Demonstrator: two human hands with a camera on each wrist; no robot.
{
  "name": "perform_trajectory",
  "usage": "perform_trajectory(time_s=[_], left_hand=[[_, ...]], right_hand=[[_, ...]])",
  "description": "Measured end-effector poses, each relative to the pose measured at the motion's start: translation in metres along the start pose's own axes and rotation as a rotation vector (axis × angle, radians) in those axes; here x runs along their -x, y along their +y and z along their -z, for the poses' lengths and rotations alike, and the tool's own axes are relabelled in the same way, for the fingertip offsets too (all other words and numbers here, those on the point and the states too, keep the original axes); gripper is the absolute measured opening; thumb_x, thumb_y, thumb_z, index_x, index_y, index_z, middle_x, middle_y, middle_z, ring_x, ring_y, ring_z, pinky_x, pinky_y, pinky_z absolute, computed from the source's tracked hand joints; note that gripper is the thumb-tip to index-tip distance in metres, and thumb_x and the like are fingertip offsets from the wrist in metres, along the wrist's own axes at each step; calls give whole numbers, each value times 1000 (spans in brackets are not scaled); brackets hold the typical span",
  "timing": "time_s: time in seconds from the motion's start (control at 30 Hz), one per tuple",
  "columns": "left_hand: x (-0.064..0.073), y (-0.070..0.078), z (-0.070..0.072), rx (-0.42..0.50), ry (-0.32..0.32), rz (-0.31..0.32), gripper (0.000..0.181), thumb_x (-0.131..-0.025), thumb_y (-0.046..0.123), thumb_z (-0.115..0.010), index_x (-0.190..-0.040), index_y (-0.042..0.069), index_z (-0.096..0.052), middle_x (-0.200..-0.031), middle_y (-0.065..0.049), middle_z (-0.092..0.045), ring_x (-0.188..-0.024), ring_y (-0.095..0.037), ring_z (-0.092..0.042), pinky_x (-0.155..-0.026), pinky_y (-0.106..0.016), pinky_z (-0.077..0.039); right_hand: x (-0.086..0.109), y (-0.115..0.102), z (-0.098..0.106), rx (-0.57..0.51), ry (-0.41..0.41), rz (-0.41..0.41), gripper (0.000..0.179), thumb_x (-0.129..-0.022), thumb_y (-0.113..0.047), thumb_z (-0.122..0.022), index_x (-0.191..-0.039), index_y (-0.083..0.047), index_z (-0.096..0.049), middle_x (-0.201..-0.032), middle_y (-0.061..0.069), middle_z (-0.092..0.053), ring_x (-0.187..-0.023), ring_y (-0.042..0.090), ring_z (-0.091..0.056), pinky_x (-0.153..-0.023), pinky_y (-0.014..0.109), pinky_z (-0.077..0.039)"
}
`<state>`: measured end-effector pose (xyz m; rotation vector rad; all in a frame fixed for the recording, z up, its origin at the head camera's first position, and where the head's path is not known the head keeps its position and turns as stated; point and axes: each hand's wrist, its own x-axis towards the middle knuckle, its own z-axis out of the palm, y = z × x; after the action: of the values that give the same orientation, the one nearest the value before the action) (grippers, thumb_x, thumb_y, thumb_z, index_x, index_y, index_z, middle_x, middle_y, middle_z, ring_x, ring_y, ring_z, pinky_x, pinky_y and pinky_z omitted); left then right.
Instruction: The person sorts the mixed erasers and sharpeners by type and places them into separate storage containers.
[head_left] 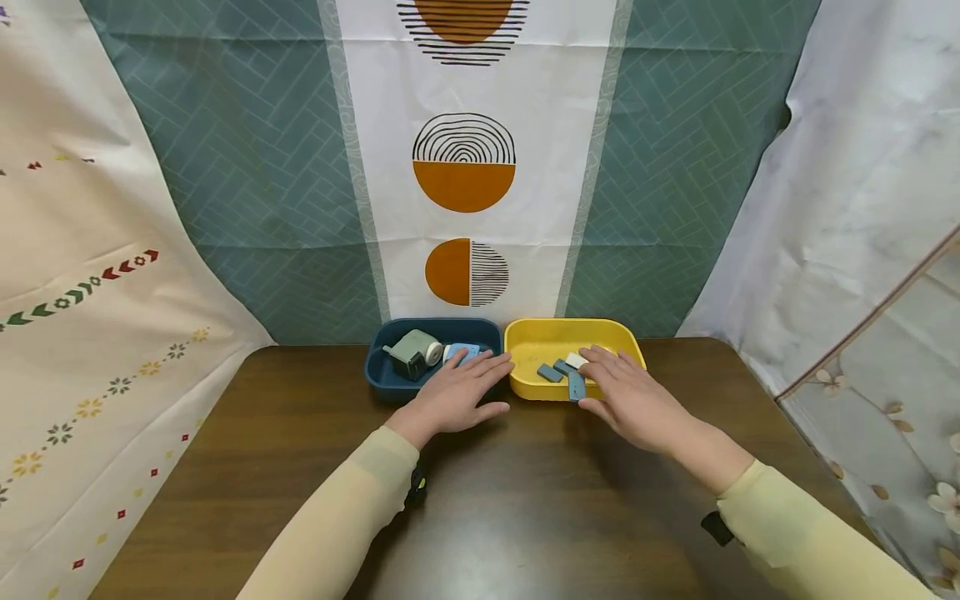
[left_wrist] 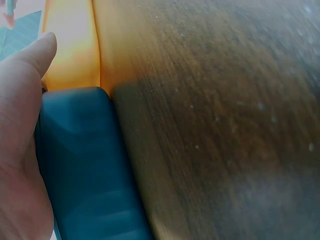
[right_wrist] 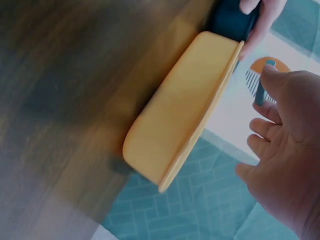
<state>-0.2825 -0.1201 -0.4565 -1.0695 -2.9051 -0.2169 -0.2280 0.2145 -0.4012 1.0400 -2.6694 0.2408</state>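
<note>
Between thumb and index finger, my right hand (head_left: 637, 404) pinches a small flat blue-grey block (head_left: 576, 386), held over the near side of the yellow bin (head_left: 536, 333). In the right wrist view the same block (right_wrist: 260, 91) shows edge-on, above the bin's rim. Two more blue-grey blocks (head_left: 550, 372) and a white block (head_left: 576, 361) lie inside that bin. My left hand (head_left: 457, 392) reaches over the right part of the dark blue bin (head_left: 390, 390), its fingers fairly straight and its thumb spread. Under its fingers a light blue and white item (head_left: 463, 350) is partly hidden.
A grey-green device with a dark front and a round white part (head_left: 412, 350) sits in the blue bin. Both bins stand side by side on the brown wooden table (head_left: 300, 467), against the patterned cloth (head_left: 480, 283) at its back edge. More cloth hangs at both sides.
</note>
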Motion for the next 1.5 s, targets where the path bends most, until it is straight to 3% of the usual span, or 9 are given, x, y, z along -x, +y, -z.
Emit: perform_trajectory(time_s=[0.33,0.93,1.5], left_hand=[[-1,1,1,-1,-16,9,78,-112,62,-55,-177,24,-32,-182,10,-23,-168,-22,-21,-136,-54,-7],[-1,1,2,-37,-27,10,80,-112,67,-49,-177,27,-28,-183,11,-20,-169,-20,-19,-137,-53,-7],[-1,1,3,-15,-19,-1,78,-113,62,-54,-176,23,-32,-182,8,-23,-168,-24,-22,-136,-56,-8]], right_hand=[[-20,21,2,2,-37,-103,48,-108,-24,-75,-142,7,-61,-160,28,-53,-155,45,-44,-128,69,-28],[-43,34,-11,0,-56,-140,45,-110,-25,-72,-140,7,-62,-166,30,-45,-157,47,-39,-127,72,-26],[-58,35,-23,23,-97,-188,43,-112,-27,-69,-140,5,-62,-170,29,-41,-159,46,-36,-128,73,-21]])
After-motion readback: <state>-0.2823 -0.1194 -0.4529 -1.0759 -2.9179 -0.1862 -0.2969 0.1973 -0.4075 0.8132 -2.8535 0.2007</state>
